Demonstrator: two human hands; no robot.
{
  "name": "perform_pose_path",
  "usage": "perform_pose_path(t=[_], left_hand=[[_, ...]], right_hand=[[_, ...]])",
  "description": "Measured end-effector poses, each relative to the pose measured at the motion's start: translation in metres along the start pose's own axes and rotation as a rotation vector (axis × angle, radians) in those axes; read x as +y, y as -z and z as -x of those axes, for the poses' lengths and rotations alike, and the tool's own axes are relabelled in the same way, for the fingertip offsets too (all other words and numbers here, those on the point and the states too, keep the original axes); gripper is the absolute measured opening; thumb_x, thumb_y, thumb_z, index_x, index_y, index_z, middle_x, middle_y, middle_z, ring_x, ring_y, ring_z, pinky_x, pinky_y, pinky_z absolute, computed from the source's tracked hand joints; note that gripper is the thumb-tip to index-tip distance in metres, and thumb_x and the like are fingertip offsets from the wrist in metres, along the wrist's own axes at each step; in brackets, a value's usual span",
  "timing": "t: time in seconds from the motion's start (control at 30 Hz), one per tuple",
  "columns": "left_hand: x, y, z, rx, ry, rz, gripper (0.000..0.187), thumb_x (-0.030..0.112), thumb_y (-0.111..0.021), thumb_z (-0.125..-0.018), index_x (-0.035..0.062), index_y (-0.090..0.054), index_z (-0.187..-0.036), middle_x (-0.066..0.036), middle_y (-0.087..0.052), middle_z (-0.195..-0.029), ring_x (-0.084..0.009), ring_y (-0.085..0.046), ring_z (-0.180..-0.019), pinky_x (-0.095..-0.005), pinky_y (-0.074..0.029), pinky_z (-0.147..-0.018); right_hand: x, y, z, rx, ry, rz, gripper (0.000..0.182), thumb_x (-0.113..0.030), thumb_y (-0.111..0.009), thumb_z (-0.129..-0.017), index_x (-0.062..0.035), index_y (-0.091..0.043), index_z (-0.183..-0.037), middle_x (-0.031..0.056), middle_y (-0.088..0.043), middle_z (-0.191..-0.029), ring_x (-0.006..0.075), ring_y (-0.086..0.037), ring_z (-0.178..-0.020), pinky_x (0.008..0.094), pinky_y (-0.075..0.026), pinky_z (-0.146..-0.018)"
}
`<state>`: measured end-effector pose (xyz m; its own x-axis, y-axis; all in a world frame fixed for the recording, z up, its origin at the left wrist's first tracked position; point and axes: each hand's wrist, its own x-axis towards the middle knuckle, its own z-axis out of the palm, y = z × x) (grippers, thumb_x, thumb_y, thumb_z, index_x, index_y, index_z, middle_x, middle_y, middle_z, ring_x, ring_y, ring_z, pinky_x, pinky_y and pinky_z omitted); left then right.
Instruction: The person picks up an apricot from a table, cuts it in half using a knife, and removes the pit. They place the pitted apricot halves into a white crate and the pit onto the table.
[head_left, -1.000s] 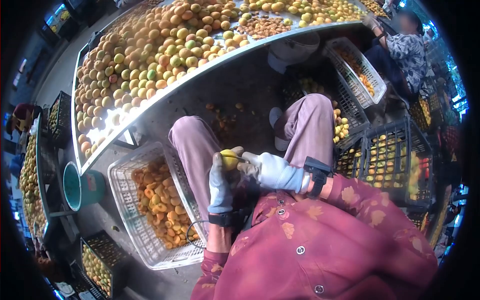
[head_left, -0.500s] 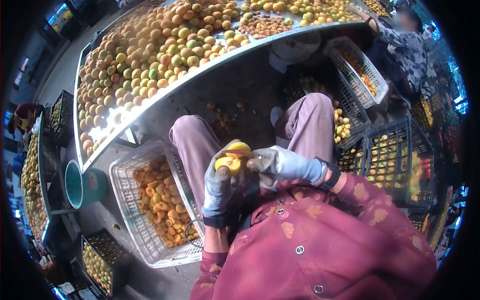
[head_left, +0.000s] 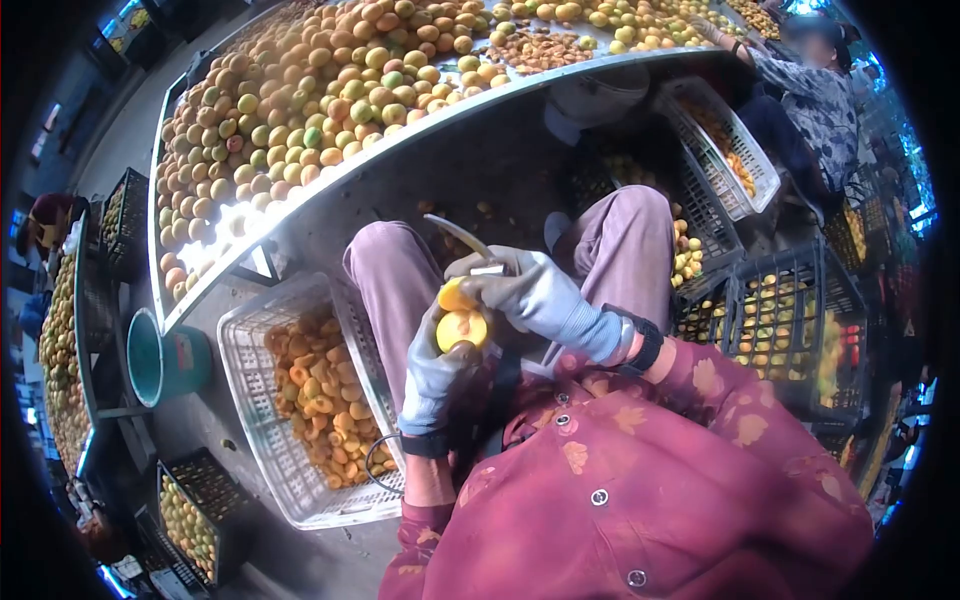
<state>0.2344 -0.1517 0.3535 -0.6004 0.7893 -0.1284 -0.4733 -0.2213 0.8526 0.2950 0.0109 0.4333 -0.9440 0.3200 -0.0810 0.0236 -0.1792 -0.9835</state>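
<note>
An opened yellow apricot with its cut face up is held in my left hand, gloved in grey and white. My right hand, gloved too, is closed around a knife whose blade points up and away to the left. Fingers of the right hand also touch the upper half of the fruit. Both hands are close together above my lap. Left of my knee, a white crate holds many orange fruit halves.
A metal-edged table piled with apricots spans the front. A teal bucket stands at left. Black crates with fruit are at right, a white crate beyond them. Another person sits at the far right.
The knife has come out of the fruit and swung up to the left. The fruit is now opened, its cut face showing. My right hand has moved up over it.
</note>
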Motion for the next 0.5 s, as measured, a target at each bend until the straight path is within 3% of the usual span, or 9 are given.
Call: perform_pose_path(t=[0.07,0.1,0.2,0.23,0.4,0.47,0.5], left_hand=[[-0.001,-0.001,0.003,0.089,-0.122,-0.161,0.076,0.028,-0.079,-0.078,-0.0025,-0.043,-0.138,-0.006,-0.058,-0.119,-0.0141,-0.057,-0.103,-0.0261,-0.046,-0.089],[0.004,-0.003,0.005,0.137,-0.116,-0.266,0.072,0.018,-0.078,-0.078,-0.0032,-0.043,-0.137,-0.007,-0.057,-0.122,-0.0156,-0.055,-0.11,-0.0286,-0.043,-0.097],[0.012,-0.002,0.013,0.176,-0.086,-0.15,0.069,0.013,-0.075,-0.078,-0.0034,-0.044,-0.137,-0.008,-0.057,-0.123,-0.0155,-0.056,-0.11,-0.0281,-0.044,-0.095],[0.013,0.002,0.015,0.176,-0.128,-0.143,0.068,0.013,-0.075,-0.078,-0.0034,-0.044,-0.136,-0.008,-0.058,-0.123,-0.0157,-0.057,-0.11,-0.028,-0.045,-0.096],[0.016,0.019,0.028,0.173,-0.202,-0.063,0.073,0.024,-0.077,-0.079,-0.003,-0.043,-0.138,-0.01,-0.056,-0.126,-0.017,-0.057,-0.113,-0.0284,-0.046,-0.096],[0.032,-0.001,0.028,0.285,-0.357,0.019,0.072,0.036,-0.073,-0.083,-0.0025,-0.043,-0.136,-0.009,-0.063,-0.11,-0.0148,-0.061,-0.083,-0.0264,-0.05,-0.071],[0.014,0.018,0.029,0.316,-0.35,-0.034,0.059,0.022,-0.066,-0.088,-0.0018,-0.043,-0.136,-0.009,-0.063,-0.108,-0.0142,-0.061,-0.084,-0.0263,-0.05,-0.071]], right_hand=[[-0.011,0.013,-0.005,0.001,-0.302,-0.098,0.021,-0.019,-0.059,-0.095,-0.0021,-0.066,-0.105,0.0013,-0.066,-0.083,0.0019,-0.057,-0.062,0.0154,-0.045,-0.053],[-0.009,0.005,-0.009,0.033,-0.274,-0.144,0.02,-0.017,-0.055,-0.096,-0.0024,-0.065,-0.104,0.0008,-0.064,-0.079,0.0002,-0.051,-0.052,0.0143,-0.037,-0.043],[-0.013,-0.003,-0.021,-0.031,-0.306,-0.1,0.02,-0.018,-0.055,-0.096,-0.0019,-0.065,-0.104,0.0013,-0.065,-0.079,0.0013,-0.054,-0.053,0.0147,-0.039,-0.044],[-0.009,-0.009,-0.026,-0.028,-0.248,-0.082,0.024,-0.022,-0.052,-0.096,-0.0009,-0.062,-0.104,0.0028,-0.064,-0.068,0.0029,-0.048,-0.041,0.0155,-0.036,-0.038],[-0.023,-0.037,-0.049,-0.122,-0.249,-0.07,0.024,-0.022,-0.058,-0.095,-0.0007,-0.063,-0.105,0.003,-0.066,-0.074,0.003,-0.051,-0.047,0.0151,-0.039,-0.043],[-0.008,-0.065,-0.068,-0.079,-0.008,-0.114,0.026,-0.019,-0.063,-0.093,-0.0012,-0.064,-0.112,0.0033,-0.068,-0.087,0.0043,-0.062,-0.072,0.0182,-0.049,-0.061],[-0.021,-0.081,-0.067,-0.226,0.009,-0.084,0.03,-0.019,-0.064,-0.091,-0.0036,-0.063,-0.117,0.0017,-0.067,-0.082,0.0051,-0.059,-0.065,0.019,-0.046,-0.058]])
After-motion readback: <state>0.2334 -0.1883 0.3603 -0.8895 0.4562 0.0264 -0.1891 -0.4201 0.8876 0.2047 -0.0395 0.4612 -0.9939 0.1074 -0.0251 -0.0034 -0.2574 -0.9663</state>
